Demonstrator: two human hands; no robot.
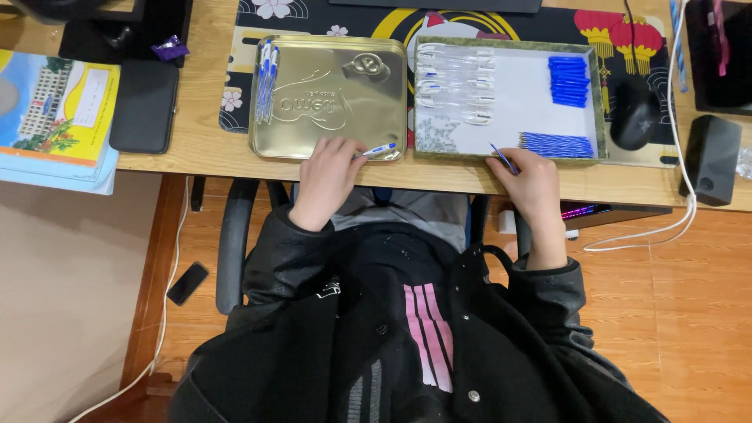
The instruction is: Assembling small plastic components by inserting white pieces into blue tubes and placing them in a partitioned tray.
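Lying at the far left of the wooden worktop [204,149] is a stack of books [55,117], with a black pad [145,106] beside it and a small purple wrapper [170,48] above that. Next comes a gold metal tin lid [329,98], and a row of finished blue-and-clear pens [266,78] rests along its left edge. The left hand [327,176] sits at the lid's near edge, its grip pressed together on a clear pen barrel [379,149] with a blue end, which lies tilted just over the lid's near right corner. Right of the lid stands a shallow green-rimmed tray [599,102] with a white floor. Inside it, clear pen barrels [454,82] lie in rows at the left, tiny metal springs [436,137] are scattered in the near left corner, blue caps [569,78] are stacked at the far right, and thin blue refills [558,145] are bundled along the near right. The right hand [534,180] rests at the tray's near rim, its grip pinching one thin blue refill [503,157] that points up and leftward over the rim. Farther right lie a black mouse [634,110] on a patterned desk mat [235,102], a white cable [680,157], and a black box-shaped device [711,157]. On the floor, left of the chair, lies a dark phone [188,283].
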